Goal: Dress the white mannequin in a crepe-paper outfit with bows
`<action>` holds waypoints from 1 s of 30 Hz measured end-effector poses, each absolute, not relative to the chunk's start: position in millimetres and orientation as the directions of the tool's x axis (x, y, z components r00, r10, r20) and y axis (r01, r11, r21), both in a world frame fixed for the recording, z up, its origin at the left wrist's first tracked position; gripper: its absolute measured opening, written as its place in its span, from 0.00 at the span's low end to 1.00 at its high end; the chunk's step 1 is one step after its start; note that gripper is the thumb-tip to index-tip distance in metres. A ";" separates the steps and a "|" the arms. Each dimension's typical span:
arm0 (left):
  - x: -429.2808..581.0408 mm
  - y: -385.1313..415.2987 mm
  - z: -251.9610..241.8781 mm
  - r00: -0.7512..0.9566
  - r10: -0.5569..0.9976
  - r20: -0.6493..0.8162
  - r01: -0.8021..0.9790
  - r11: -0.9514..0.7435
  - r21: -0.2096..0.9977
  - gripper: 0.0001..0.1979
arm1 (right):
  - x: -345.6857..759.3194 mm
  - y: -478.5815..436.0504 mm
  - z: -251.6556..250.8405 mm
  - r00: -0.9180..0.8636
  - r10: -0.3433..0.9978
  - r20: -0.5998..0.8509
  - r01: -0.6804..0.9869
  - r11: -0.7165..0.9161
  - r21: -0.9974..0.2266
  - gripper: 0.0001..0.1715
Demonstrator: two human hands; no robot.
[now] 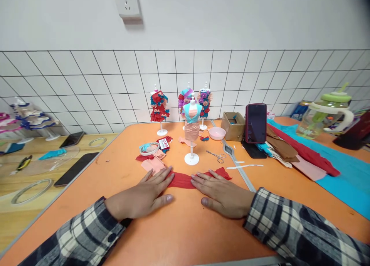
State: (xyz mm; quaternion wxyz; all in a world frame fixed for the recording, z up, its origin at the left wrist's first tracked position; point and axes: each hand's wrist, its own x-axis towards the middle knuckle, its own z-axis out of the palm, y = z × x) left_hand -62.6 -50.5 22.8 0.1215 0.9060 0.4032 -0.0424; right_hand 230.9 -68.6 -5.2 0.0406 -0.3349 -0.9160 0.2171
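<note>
Both hands lie open and palm down at the near middle of the orange table (173, 235), fingers stretched out and grasping nothing. The left hand (141, 196) has its fingertips on the left end of a red cloth strip (181, 180), with its thumb pointing right over the table. The right hand (224, 194) rests its fingers across the strip farther right, its thumb pointing left. The strip runs left to right between them, smooth in the middle, with its crumpled right end showing beyond the right hand.

Just past the left fingers is a piece of pink cloth (153, 165); a roll of tape (149, 153) and a white and red label (163, 143) sit slightly farther off. Straight ahead stands a small dress form (192, 131) wrapped in pink and light blue cloth, upright on a white base. To its right lie scissors (215, 155), and a thin white strip (245, 166) is near the right hand on the far side.

At the far side are a red and blue dressed form (159, 106) on the left, a pink bowl (216, 136), a cardboard box (231, 132) and an upright phone (256, 123). Blue cloth (347, 192) spreads at the far right.
</note>
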 end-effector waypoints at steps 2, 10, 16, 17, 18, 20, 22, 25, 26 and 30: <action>-61.2 -45.6 25.6 0.692 0.722 -0.015 0.715 -0.681 0.159 0.32 | 229.3 -69.2 -4.0 -0.763 0.644 -0.061 0.601 0.670 -0.436 0.36; -38.5 -40.1 18.0 0.810 0.574 0.120 0.562 -0.818 0.125 0.11 | 229.6 -68.0 -5.5 -0.740 0.672 -0.013 0.601 0.654 -0.459 0.34; -39.9 -38.9 14.5 0.782 0.604 0.158 0.586 -0.797 0.146 0.11 | 238.8 -62.5 -1.3 -0.565 0.793 0.227 0.674 0.602 -0.427 0.20; -39.9 -38.8 14.6 0.772 0.615 0.160 0.594 -0.787 0.165 0.10 | 240.1 -61.6 -1.2 -0.541 0.812 0.221 0.703 0.580 -0.411 0.15; -40.0 -38.8 14.6 0.762 0.628 0.156 0.602 -0.776 0.187 0.09 | 241.2 -60.6 -1.2 -0.530 0.824 0.201 0.725 0.563 -0.396 0.11; -41.3 -38.7 14.6 0.741 0.658 0.138 0.621 -0.748 0.233 0.09 | 243.1 -58.6 -1.7 -0.526 0.834 0.165 0.751 0.547 -0.370 0.08; -43.7 -38.9 15.2 0.720 0.685 0.113 0.641 -0.718 0.271 0.09 | 244.5 -56.9 -1.5 -0.536 0.830 0.155 0.759 0.554 -0.342 0.08; -47.2 -38.7 16.7 0.707 0.700 0.101 0.653 -0.701 0.285 0.15 | 245.5 -56.1 1.0 -0.557 0.815 0.160 0.757 0.577 -0.307 0.11; -47.7 -38.3 16.6 0.705 0.702 0.099 0.656 -0.699 0.285 0.17 | 245.4 -56.4 2.2 -0.559 0.814 0.159 0.758 0.579 -0.299 0.11; -47.5 -34.2 10.9 0.657 0.748 0.091 0.681 -0.641 0.355 0.13 | 243.5 -58.4 6.2 -0.537 0.836 0.112 0.788 0.545 -0.286 0.12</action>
